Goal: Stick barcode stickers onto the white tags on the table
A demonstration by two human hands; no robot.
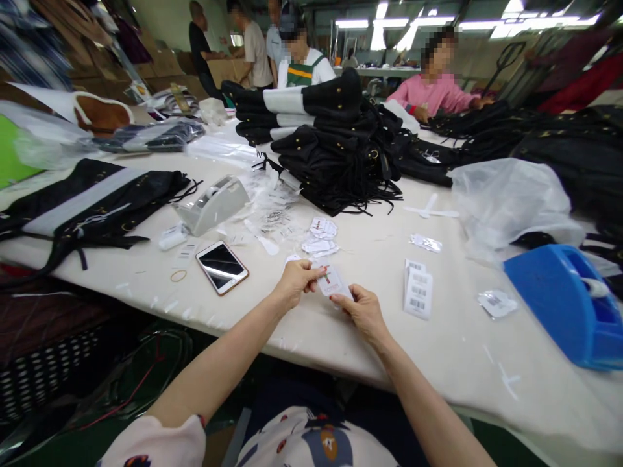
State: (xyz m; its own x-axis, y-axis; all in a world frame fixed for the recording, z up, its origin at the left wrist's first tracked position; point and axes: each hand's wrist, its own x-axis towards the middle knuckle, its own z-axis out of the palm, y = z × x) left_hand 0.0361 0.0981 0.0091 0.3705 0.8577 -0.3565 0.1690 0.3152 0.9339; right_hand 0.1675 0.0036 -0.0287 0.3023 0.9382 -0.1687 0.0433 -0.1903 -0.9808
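Between my two hands is a white printed tag (333,281) with a small red and green mark. My left hand (294,283) pinches its upper left edge between thumb and fingers. Gripping the lower right edge is my right hand (363,311), thumb on top. Just beyond the tag lies a small pile of similar white tags (320,246). A strip of barcode stickers (417,290) rests on the table to the right of my right hand. Left of my left hand is a phone (222,267) with a dark screen.
Black fringed bags (335,155) are stacked at the back of the white table (311,353). A grey tape dispenser (214,204) and another black bag (92,194) stand left. A blue dispenser (549,298) and clear plastic (516,201) lie right. Several people are beyond, one in pink (438,94).
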